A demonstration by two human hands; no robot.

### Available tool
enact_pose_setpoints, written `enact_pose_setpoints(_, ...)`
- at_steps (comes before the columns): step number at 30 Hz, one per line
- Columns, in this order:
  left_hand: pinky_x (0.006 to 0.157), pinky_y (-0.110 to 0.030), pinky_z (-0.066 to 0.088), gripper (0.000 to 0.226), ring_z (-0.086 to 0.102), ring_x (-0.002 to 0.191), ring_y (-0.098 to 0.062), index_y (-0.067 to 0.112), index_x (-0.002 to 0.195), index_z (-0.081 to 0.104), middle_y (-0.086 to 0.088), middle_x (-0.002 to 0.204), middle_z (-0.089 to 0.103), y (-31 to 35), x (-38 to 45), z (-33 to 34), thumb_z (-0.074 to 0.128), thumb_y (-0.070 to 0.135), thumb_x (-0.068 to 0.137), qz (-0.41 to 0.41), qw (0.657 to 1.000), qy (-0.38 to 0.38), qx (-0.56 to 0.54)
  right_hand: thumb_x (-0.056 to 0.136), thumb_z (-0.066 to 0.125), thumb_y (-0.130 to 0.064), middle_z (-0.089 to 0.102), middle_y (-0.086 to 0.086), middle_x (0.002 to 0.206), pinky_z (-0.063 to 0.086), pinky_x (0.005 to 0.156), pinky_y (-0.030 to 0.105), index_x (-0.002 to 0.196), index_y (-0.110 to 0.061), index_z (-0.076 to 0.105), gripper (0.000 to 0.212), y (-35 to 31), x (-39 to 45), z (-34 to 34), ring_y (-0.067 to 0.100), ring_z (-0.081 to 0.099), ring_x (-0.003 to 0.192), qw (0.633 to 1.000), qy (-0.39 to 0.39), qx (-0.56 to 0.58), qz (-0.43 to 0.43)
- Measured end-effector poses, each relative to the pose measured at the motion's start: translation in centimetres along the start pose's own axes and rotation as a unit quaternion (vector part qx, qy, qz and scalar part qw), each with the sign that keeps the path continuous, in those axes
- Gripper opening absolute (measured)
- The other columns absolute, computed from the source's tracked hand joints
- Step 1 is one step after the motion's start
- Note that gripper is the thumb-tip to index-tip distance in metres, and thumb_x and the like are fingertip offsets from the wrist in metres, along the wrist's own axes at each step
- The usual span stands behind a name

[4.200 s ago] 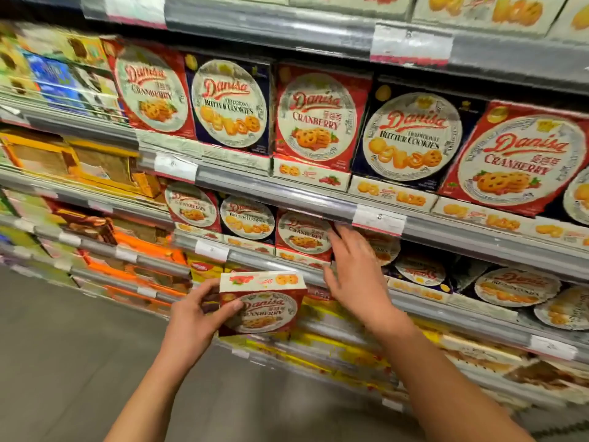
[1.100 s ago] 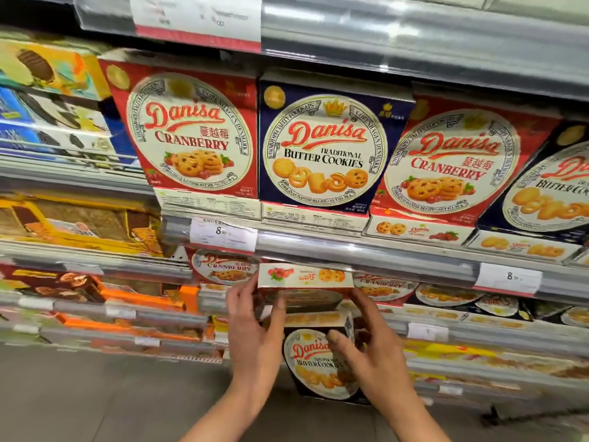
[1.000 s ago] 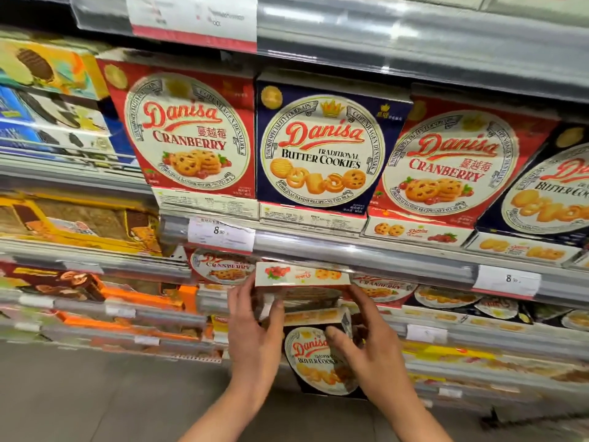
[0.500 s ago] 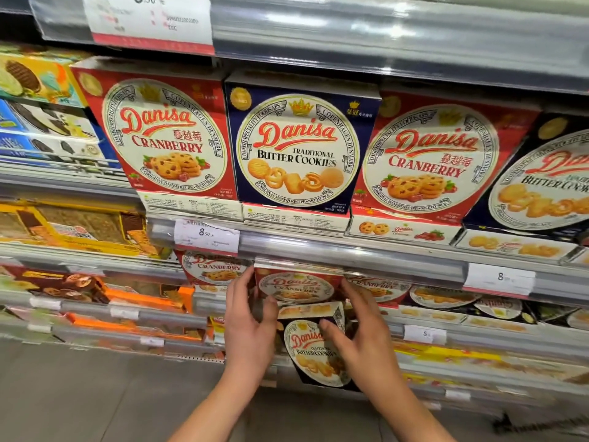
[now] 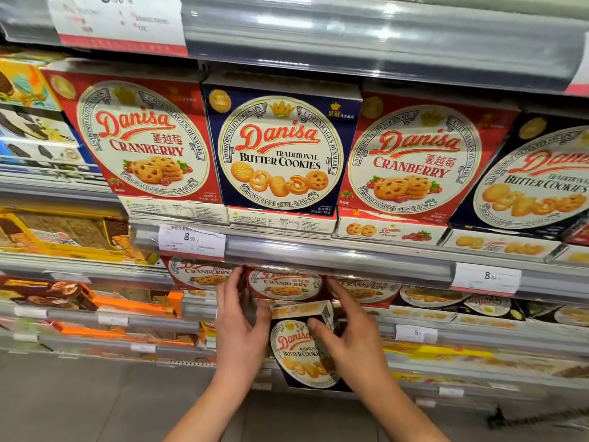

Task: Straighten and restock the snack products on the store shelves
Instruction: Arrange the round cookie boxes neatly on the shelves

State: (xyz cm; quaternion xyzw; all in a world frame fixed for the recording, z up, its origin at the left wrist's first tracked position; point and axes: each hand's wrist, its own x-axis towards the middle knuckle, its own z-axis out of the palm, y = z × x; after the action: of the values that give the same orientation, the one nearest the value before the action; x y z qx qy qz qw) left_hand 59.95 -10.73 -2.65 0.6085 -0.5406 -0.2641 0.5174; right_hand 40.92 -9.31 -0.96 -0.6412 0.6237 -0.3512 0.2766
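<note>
Two hands frame a red box (image 5: 280, 283) on the second shelf (image 5: 334, 261): left hand (image 5: 240, 317) flat against its side, right hand (image 5: 347, 333) pinching a blue box (image 5: 302, 352) below. Light, stiff, crushable cardboard, likely best held by the edges. Labels read "Danisa Cranberry", "Traditional Butter Cookies"; tag "8.90".

Head view – close, facing shelves (image 5: 318, 260)

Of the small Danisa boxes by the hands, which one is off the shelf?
The blue butter cookies box, pinched by the right hand below the shelf edge. The red cranberry box sits in its row, left hand beside it.
</note>
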Motion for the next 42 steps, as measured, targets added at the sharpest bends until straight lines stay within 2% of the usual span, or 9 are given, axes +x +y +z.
enact_pose_setpoints(3, 0.107, -0.037, 0.044, 0.061, 0.046, 0.129, -0.008, 0.024, 0.148, 0.042, 0.008, 0.136, 0.046, 0.1, -0.2, 0.0, 0.063, 0.009, 0.093, 0.012, 1.0, 0.0, 0.014, 0.088, 0.076, -0.035, 0.045, -0.034, 0.134, 0.028, 0.1, 0.002, 0.142, -0.052, 0.031, 0.073, 0.1, 0.2, 0.1, -0.015, 0.042, 0.123, 1.0, 0.001, -0.003, 0.0)
enact_pose_setpoints(7, 0.104, -0.014, 0.032, 0.065, 0.04, 0.129, 0.004, 0.022, 0.15, 0.037, 0.009, 0.14, 0.042, 0.6, -0.4, 0.4, 0.063, 0.009, 0.092, 0.006, 0.999, -0.004, 0.031, 0.088, 0.076, -0.034, 0.041, -0.031, 0.138, 0.03, 0.107, 0.012, 0.146, -0.046, 0.032, 0.074, 0.2, 0.1, 0.0, -0.008, 0.038, 0.129, 1.0, 0.002, -0.016, -0.002)
enact_pose_setpoints(9, 0.108, -0.019, 0.032, 0.07, 0.04, 0.132, -0.003, 0.021, 0.154, 0.031, 0.006, 0.145, 0.041, 0.8, -0.4, 0.6, 0.063, 0.009, 0.092, -0.007, 0.999, -0.005, 0.032, 0.087, 0.077, -0.037, 0.038, -0.023, 0.143, 0.03, 0.11, 0.018, 0.152, -0.036, 0.034, 0.077, 0.0, 0.2, 0.1, -0.004, 0.036, 0.131, 0.999, 0.0, -0.033, -0.002)
enact_pose_setpoints(12, 0.11, -0.03, 0.035, 0.075, 0.037, 0.134, -0.008, 0.02, 0.156, 0.027, 0.005, 0.149, 0.038, 0.6, -0.1, 0.5, 0.063, 0.007, 0.092, -0.024, 0.999, -0.003, 0.028, 0.087, 0.077, -0.036, 0.038, -0.023, 0.141, 0.028, 0.107, 0.015, 0.154, -0.03, 0.035, 0.079, -0.3, 0.4, 0.3, -0.006, 0.036, 0.128, 0.999, -0.007, -0.036, 0.0)
enact_pose_setpoints(18, 0.11, -0.026, 0.033, 0.072, 0.034, 0.135, -0.003, 0.02, 0.157, 0.029, 0.008, 0.151, 0.034, 0.3, 0.1, 0.6, 0.062, 0.009, 0.094, -0.01, 0.999, -0.01, 0.046, 0.085, 0.08, -0.031, 0.037, -0.044, 0.115, 0.027, 0.085, -0.008, 0.143, -0.039, 0.038, 0.071, -0.2, 0.9, 0.1, -0.034, 0.037, 0.103, 1.0, -0.005, 0.001, 0.006)
enact_pose_setpoints(25, 0.105, -0.018, 0.033, 0.059, 0.041, 0.126, -0.003, 0.021, 0.145, 0.044, 0.003, 0.144, 0.042, 0.1, 0.2, -1.1, 0.063, 0.005, 0.092, 0.002, 0.998, 0.048, 0.046, 0.087, 0.078, -0.032, 0.036, -0.045, 0.119, 0.028, 0.089, -0.002, 0.142, -0.046, 0.033, 0.072, 0.2, 0.7, -0.1, -0.022, 0.043, 0.105, 1.0, -0.003, 0.018, 0.001)
enact_pose_setpoints(32, 0.098, -0.049, 0.049, 0.058, 0.054, 0.116, -0.022, 0.017, 0.139, 0.045, 0.002, 0.129, 0.046, -4.4, 4.6, -8.4, 0.075, 0.021, 0.09, -0.035, 0.979, 0.199, 0.039, 0.087, 0.078, -0.032, 0.057, -0.031, 0.127, 0.046, 0.094, 0.015, 0.134, -0.061, 0.038, 0.068, 0.6, 0.0, -0.2, -0.012, 0.054, 0.116, 0.999, 0.009, 0.046, 0.003)
enact_pose_setpoints(37, 0.095, -0.042, 0.052, 0.084, 0.059, 0.117, -0.015, 0.028, 0.145, 0.044, 0.003, 0.14, 0.056, -6.3, 7.7, -11.9, 0.078, 0.058, 0.074, -0.062, 0.996, 0.042, 0.046, 0.086, 0.079, -0.027, 0.062, -0.041, 0.112, 0.048, 0.082, 0.004, 0.126, -0.056, 0.048, 0.058, 0.5, -0.5, -0.8, -0.015, 0.06, 0.106, 0.998, 0.01, 0.067, 0.007)
enact_pose_setpoints(42, 0.091, -0.04, 0.051, 0.067, 0.062, 0.112, -0.019, 0.021, 0.139, 0.052, -0.001, 0.123, 0.067, -6.5, 9.2, -11.7, 0.08, 0.039, 0.082, -0.051, 0.993, -0.034, 0.097, 0.084, 0.081, -0.021, 0.066, -0.034, 0.11, 0.051, 0.079, 0.009, 0.125, -0.041, 0.057, 0.051, 0.3, -0.7, -1.2, -0.008, 0.065, 0.102, 0.997, 0.007, 0.078, 0.019)
